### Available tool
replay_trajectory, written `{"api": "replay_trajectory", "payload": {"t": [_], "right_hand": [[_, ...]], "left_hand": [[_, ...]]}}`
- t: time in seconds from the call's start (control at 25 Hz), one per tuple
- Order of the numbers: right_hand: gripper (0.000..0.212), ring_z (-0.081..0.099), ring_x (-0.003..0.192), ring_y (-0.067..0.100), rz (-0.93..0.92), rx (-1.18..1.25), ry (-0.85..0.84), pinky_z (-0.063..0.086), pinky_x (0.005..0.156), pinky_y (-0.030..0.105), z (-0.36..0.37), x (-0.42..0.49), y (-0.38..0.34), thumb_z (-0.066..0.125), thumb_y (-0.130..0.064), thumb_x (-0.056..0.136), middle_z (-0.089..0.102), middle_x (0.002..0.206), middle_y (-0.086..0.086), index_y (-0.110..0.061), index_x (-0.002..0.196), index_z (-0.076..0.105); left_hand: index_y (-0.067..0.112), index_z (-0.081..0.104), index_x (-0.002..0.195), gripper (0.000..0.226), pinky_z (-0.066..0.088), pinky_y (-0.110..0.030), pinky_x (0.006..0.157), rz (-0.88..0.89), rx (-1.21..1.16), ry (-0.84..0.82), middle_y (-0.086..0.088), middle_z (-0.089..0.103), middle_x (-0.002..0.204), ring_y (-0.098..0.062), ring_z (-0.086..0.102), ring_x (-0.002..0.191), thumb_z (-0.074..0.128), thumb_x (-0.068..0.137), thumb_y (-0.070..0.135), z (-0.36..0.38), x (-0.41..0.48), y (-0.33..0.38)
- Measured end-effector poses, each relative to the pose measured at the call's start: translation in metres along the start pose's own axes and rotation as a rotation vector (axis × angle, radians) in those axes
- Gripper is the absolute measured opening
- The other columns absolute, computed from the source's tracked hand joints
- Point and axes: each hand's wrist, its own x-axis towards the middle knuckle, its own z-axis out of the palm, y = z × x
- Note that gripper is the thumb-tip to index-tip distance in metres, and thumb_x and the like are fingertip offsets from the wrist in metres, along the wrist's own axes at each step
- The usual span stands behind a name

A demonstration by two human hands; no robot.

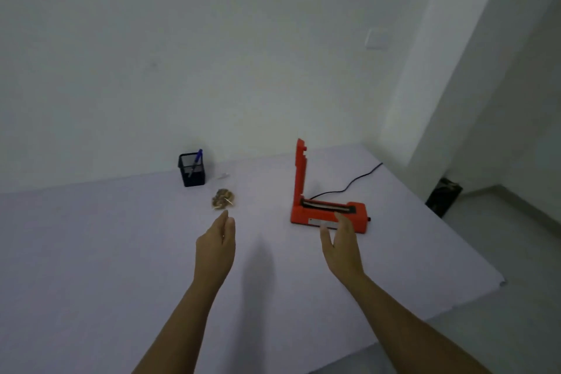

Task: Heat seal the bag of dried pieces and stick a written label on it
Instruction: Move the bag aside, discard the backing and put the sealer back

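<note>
1. Two containers left of the orange plastic heat sealer (328, 212). The black mesh pen holder (192, 170), far left of the sealer by the wall, holds one blue pen (195, 161) leaning right. The clear plastic bag of brown dried pieces (223, 199) lies flat on the white table (91, 252), nearer the sealer.
2. Bag's long axis runs near-to-far, with the pieces bunched at the near end and faint clear film toward the wall. Mouth state: cannot tell.
3. Sealer's base runs left-right, its arm raised upright at the left end. A black cord (349, 185) trails behind it.
4. Left hand (217, 243): fingers straight and pressed together, tips just short of the bag, holding nothing.
5. Right hand (343, 246): at the sealer's front, fingers relaxed, thumb spread apart. Contact unclear.
</note>
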Motion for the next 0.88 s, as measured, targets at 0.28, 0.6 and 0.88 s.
{"api": "replay_trajectory", "payload": {"t": [0.28,0.6,0.88], "right_hand": [[0.048,0.049,0.116,0.035,0.337,-0.066,-0.044,0.042,0.098,0.043,-0.035,0.116,0.12,0.063,-0.01,0.083,0.051,0.121,0.018,0.001,0.125,0.044],[0.068,0.046,0.124,0.023,0.354,0.057,-0.164,0.038,0.106,0.039,-0.012,0.128,0.161,0.061,-0.006,0.083,0.045,0.136,0.007,-0.011,0.142,0.028],[0.089,0.055,0.098,0.018,0.437,0.155,-0.18,0.049,0.077,0.027,-0.013,0.123,0.16,0.052,0.012,0.074,0.045,0.125,-0.002,-0.025,0.146,0.016]], "left_hand": [[0.013,0.046,0.135,0.043,0.042,-0.038,0.102,-0.343,-0.436,-0.159,-0.008,0.054,0.132,-0.021,0.057,0.111,0.036,0.099,0.034,0.133,0.097,0.027],[0.02,0.041,0.139,0.051,0.03,-0.045,0.107,-0.54,-0.485,-0.291,-0.007,0.04,0.146,-0.027,0.039,0.131,0.027,0.098,0.048,0.198,0.156,0.011],[0.013,0.039,0.139,0.073,0.022,-0.044,0.11,-0.709,-0.408,-0.534,-0.011,0.034,0.148,-0.031,0.031,0.135,0.037,0.087,0.065,0.228,0.175,0.015]]}}
